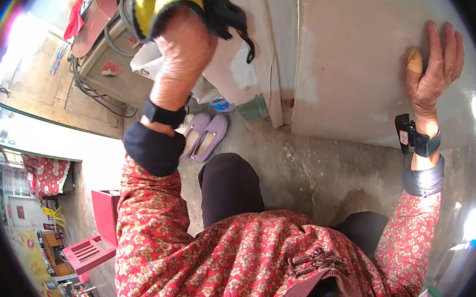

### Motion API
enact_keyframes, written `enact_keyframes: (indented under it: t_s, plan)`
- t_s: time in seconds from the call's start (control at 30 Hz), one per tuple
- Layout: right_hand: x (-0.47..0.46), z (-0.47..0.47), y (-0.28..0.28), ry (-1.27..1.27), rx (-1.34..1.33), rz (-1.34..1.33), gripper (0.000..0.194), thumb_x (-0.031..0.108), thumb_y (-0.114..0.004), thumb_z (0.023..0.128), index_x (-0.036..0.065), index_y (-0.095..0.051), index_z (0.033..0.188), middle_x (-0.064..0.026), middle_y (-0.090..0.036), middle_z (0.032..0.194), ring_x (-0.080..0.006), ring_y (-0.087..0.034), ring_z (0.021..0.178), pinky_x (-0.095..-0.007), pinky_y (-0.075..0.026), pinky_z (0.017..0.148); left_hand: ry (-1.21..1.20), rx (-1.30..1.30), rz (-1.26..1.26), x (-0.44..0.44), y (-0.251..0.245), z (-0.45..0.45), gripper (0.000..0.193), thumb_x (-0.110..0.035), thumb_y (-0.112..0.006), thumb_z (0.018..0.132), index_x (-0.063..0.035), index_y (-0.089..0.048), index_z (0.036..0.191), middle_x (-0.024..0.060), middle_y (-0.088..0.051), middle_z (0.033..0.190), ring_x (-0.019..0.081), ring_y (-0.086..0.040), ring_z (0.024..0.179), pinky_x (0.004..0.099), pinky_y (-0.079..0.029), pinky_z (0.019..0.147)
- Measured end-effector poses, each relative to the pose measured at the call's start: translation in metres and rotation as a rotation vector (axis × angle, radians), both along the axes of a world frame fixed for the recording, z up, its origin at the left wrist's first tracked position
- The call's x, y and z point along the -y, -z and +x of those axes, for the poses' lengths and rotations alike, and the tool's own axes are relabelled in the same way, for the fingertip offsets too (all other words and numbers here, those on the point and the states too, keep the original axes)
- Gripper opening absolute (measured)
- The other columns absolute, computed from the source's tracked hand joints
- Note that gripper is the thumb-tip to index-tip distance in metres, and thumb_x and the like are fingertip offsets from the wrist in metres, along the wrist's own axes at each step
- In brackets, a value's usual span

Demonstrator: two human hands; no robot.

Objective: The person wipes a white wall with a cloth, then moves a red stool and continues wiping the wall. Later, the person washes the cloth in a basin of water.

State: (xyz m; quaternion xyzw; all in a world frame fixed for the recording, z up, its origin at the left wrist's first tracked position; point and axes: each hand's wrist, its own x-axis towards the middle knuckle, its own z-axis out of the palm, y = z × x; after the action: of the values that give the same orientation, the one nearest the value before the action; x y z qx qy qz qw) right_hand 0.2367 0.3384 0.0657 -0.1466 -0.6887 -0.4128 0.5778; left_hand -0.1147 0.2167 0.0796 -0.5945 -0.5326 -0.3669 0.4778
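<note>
My left hand (186, 42) reaches up to the top edge of the view. A yellow and black fabric item (166, 9) covers its fingers; whether they grip it is hidden. A black strap (164, 114) circles that wrist. On the right, my right hand (437, 63) lies against a pale smooth panel (358, 61) with its fingers extended and nothing held. Its thumb wears a yellowish finger cot (414, 60). A small black device on a strap (426, 143) is fastened round the right wrist.
Lilac slip-on shoes (211, 135) rest on the concrete floor (299, 165) ahead of my knee. Dark cables (94, 95) hang by a cabinet (108, 68) at upper left. A red wooden chair (92, 249) stands to my left.
</note>
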Motion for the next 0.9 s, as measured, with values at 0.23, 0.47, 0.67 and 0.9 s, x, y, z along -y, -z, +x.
enact_keyframes:
  t_s: [0.23, 0.47, 0.67, 0.9]
  plan:
    - [0.003, -0.005, 0.0, 0.024, -0.013, -0.001, 0.043, 0.042, -0.045, 0.092, 0.015, -0.054, 0.125, -0.0081, -0.044, 0.134, -0.0309, -0.036, 0.125, -0.0414, -0.026, 0.103, 0.075, 0.218, -0.21, -0.009, 0.105, 0.005, 0.053, -0.02, -0.056, 0.08, -0.0036, -0.045, 0.128, 0.0176, -0.044, 0.131, 0.0357, -0.038, 0.124, 0.0431, -0.024, 0.106]
    - [0.001, -0.004, 0.002, 0.036, -0.009, -0.009, 0.044, 0.043, -0.044, 0.092, 0.015, -0.053, 0.126, -0.009, -0.042, 0.135, -0.0315, -0.034, 0.127, -0.042, -0.025, 0.104, 0.037, 0.154, -0.666, 0.028, 0.154, 0.005, 0.052, -0.015, -0.053, 0.071, 0.0011, -0.049, 0.12, 0.0216, -0.049, 0.122, 0.0395, -0.043, 0.116, 0.0446, -0.033, 0.1]
    - [-0.002, -0.004, 0.006, 0.039, -0.003, -0.024, 0.044, 0.042, -0.046, 0.091, 0.016, -0.052, 0.127, -0.0097, -0.042, 0.135, -0.0322, -0.034, 0.126, -0.0432, -0.024, 0.104, 1.335, 1.882, -0.52, 0.071, 0.148, 0.002, 0.031, -0.012, -0.049, 0.09, -0.003, -0.05, 0.12, 0.0069, -0.058, 0.115, 0.0223, -0.053, 0.109, 0.0382, -0.04, 0.096]
    - [-0.002, -0.003, 0.007, 0.042, -0.001, -0.015, 0.045, 0.044, -0.045, 0.092, 0.017, -0.051, 0.127, -0.0095, -0.043, 0.134, -0.0321, -0.034, 0.126, -0.0431, -0.024, 0.104, 1.781, 2.355, -0.383, 0.077, 0.155, -0.003, 0.043, -0.03, -0.048, 0.092, -0.0028, -0.049, 0.125, 0.0106, -0.054, 0.126, 0.0263, -0.049, 0.118, 0.0431, -0.033, 0.104]
